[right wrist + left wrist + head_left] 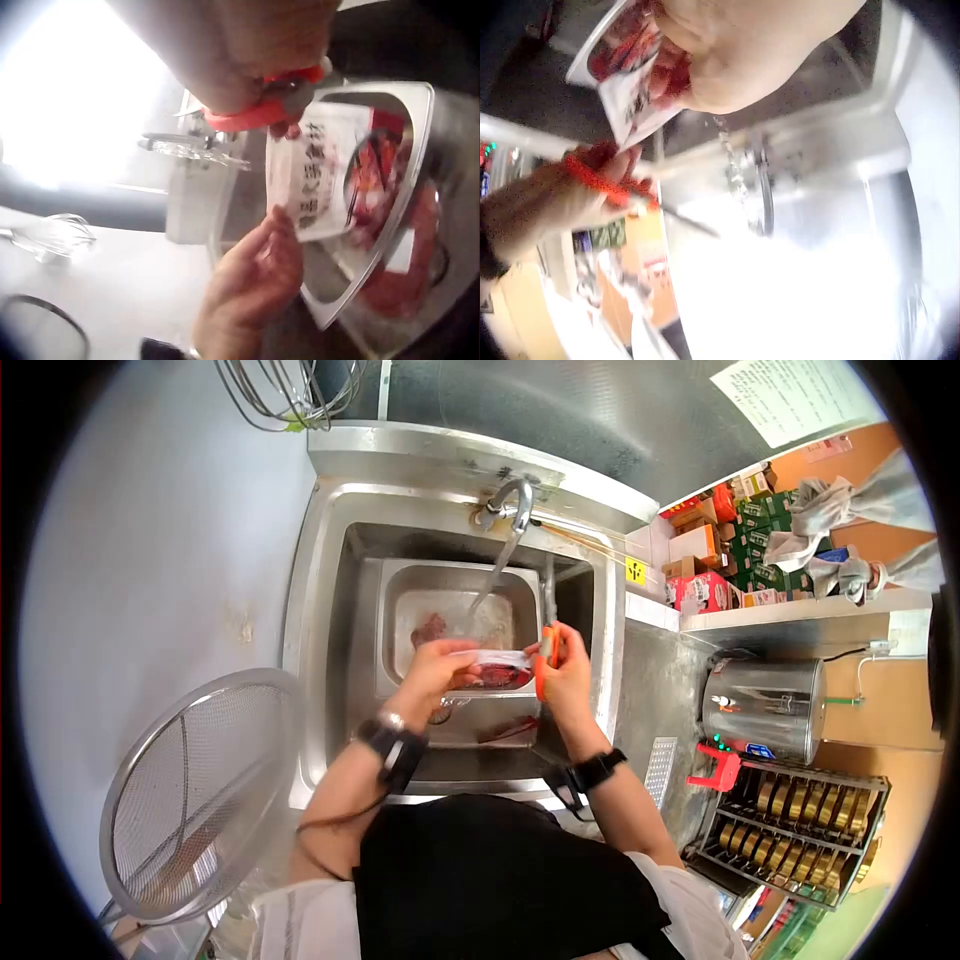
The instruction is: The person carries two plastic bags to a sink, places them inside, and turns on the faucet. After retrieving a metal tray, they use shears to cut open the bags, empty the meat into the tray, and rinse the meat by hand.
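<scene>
A white food packet (319, 165) with dark printed characters and a red meat picture spans both hands over a metal pan (390, 575) in the sink. My left hand (432, 678) pinches one end of it. Orange-handled scissors (546, 660) are gripped in my right hand (568, 685), whose fingertips are right at the packet's other end. In the left wrist view the scissor blades (690, 220) point away from the packet. Inside the pan lies a dark red piece of meat (428, 630). Water runs from the tap (522, 500) into the pan.
Beside the pan in the sink (365, 755) lies another red packet (405, 281) with a white label. A large mesh strainer (200, 790) stands at the left. Wire whisks (290, 395) hang at the upper left. To the right are a steel drum (765, 705) and a loaded rack (790, 825).
</scene>
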